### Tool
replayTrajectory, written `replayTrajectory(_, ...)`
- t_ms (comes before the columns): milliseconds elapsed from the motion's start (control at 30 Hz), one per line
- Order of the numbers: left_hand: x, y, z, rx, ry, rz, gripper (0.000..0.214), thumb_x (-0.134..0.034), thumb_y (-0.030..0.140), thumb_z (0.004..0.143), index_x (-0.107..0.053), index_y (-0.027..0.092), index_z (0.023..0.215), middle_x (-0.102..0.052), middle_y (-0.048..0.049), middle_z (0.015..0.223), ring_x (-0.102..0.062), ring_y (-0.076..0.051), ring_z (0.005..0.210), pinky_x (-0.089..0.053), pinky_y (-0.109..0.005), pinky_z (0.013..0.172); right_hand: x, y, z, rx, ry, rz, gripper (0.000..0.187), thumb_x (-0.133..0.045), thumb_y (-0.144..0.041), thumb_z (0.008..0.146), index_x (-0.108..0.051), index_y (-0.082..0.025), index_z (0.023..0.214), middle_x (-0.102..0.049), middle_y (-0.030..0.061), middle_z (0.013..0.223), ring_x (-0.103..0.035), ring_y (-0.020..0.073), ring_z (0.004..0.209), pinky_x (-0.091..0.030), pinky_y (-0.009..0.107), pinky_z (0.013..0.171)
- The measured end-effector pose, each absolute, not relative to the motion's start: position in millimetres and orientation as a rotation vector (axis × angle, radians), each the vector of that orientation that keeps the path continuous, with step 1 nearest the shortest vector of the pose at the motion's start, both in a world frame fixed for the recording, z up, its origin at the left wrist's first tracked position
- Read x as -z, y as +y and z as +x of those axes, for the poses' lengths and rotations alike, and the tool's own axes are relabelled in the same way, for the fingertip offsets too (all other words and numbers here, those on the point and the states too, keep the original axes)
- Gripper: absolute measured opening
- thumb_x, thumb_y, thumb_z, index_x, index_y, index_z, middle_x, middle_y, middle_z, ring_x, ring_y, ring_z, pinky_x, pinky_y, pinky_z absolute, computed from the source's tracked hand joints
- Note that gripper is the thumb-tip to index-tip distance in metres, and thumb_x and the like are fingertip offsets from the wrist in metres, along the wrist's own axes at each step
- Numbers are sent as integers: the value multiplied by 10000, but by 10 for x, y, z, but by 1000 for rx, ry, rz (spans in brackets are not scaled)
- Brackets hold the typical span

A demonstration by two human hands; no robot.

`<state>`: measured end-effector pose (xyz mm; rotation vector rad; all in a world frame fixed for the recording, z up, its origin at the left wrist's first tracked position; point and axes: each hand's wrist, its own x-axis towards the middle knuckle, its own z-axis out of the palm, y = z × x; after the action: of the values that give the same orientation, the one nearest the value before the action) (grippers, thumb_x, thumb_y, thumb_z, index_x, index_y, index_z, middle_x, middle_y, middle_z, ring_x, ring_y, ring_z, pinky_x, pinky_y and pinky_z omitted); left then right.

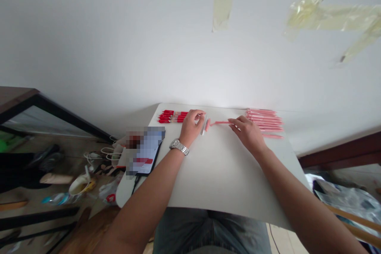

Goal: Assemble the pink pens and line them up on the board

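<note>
My right hand (244, 130) pinches a slim pink pen (222, 122) near its right end, and the pen points left over the white table. My left hand (192, 127), wearing a metal watch (179, 147), is loosely curved with a gap between thumb and fingers, and I see nothing held in it. Right beside its fingertips are a narrow clear piece (204, 126) and a short pink piece (208, 124), both slanted; whether the fingers touch the clear piece is unclear. Several red pens (172, 116) lie left of this hand, partly hidden by it.
Several pink pens (264, 121) lie in a row at the table's (220, 174) back right. A blurred-out phone (149, 151) with a cable sits at the left edge. The wall (133, 39) rises directly behind the table. Clutter, including a white cup (79, 185), stands lower left.
</note>
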<state>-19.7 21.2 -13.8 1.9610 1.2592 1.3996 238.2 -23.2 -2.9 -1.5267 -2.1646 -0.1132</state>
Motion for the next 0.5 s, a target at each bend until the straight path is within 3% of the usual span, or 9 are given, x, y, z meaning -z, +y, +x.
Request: replayTrajectory(500,130,205,-194,-1387,1273,1980,130,-576,258,997,-697,214,1011,-714,-58,1029,-664,-176,936,-562,-351,901,8,-258,2294,72,-2097,-1598,275,-550,-334,1039,-750,-237,1201,-726,88,1027,-678,208,826,-390,286,602)
